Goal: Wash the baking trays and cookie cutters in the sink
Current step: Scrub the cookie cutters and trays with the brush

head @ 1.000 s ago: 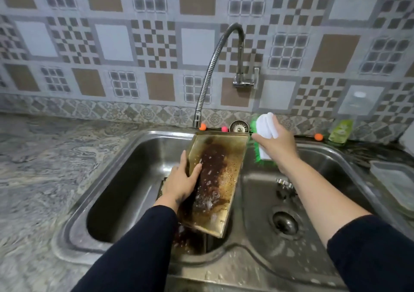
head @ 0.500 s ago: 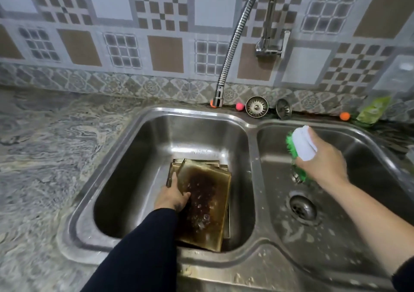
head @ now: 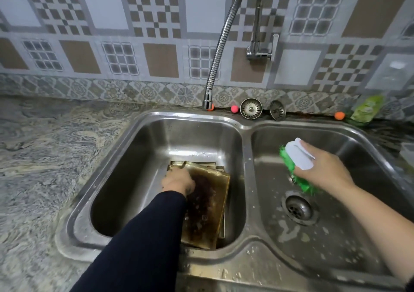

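Tray (head: pixel 206 204) now lowered flat into left basin; our left hand (head: pixel 178 180) presses it, right hand (head: pixel 322 170) gripping brush (head: pixel 298 157). Scrubbing next.

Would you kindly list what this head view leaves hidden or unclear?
- Left hand: fingers blurred; its grip on the top baking tray is unclear.
- Lower trays: covered by the top tray; count unknown.
- Cookie cutters: none visible.
- Scrub brush: bristles partly behind the right hand.
- Green pouch: label blurred.

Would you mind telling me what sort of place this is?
Most likely a home kitchen: a steel double sink set in a stone-patterned counter, a tap on a tiled wall, and a stained baking tray in the left basin.
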{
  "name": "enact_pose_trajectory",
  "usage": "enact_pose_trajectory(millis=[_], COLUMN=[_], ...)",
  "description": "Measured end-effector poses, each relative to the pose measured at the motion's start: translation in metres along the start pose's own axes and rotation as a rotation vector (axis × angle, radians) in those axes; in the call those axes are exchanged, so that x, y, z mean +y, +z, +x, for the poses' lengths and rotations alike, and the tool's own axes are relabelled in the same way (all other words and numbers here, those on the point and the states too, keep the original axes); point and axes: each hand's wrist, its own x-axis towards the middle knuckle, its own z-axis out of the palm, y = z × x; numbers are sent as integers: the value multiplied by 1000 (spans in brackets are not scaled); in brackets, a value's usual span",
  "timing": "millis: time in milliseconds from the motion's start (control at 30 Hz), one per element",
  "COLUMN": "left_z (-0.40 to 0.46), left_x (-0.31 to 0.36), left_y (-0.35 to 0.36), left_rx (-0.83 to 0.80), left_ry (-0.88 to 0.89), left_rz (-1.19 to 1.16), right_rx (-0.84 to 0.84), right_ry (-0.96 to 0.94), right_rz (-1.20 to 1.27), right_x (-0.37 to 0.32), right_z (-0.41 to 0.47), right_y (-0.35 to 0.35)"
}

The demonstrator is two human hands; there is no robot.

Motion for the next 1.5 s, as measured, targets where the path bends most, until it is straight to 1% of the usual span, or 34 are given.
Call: enact_pose_trajectory(millis=[100, 200, 367, 467, 533, 667, 767, 933, 1000, 1067, 1167, 1300, 1500], left_z=[-5, -12, -32, -42, -43, -45, -37, -20, -15, -9, -2, 0, -7], left_x=[42, 94, 184, 232, 260, 304, 328, 363, 373, 381, 389, 396, 390], left_y=[-26, -45, -46, -27, -9, 42, 85, 138, 152, 162, 172, 181, 194], left_rx=[40, 73, 115, 29, -35, -123, -182, -142, -109, -67, -12, 42, -18], left_ry=[127, 233, 358, 408, 420, 433, 443, 377, 371, 374, 371, 350, 349], left_rz=[94, 120, 170, 146, 114, 50, 9, -57, -68, -35, 26, 95, 40], right_rx=[-62, -97, -70, -8, 38, 62, 39, -35, -21, 18, 35, 71, 82], right_ry=[13, 47, 57, 92, 119, 154, 181, 171, 167, 168, 164, 133, 134], right_rz=[33, 18, -30, -90, -81, -127, -169, -215, -228, -190, -122, -160, -207], right_x=[16, 39, 93, 131, 158, 208, 235, 264, 272, 281, 290, 293, 292], right_z=[-1, 5, 18, 27, 34, 50, 65, 89, 93, 94, 94, 92, 91], right_y=[-13, -29, -78, -121, -149, -181, -181, -151, -138, -129, -123, -116, -114])
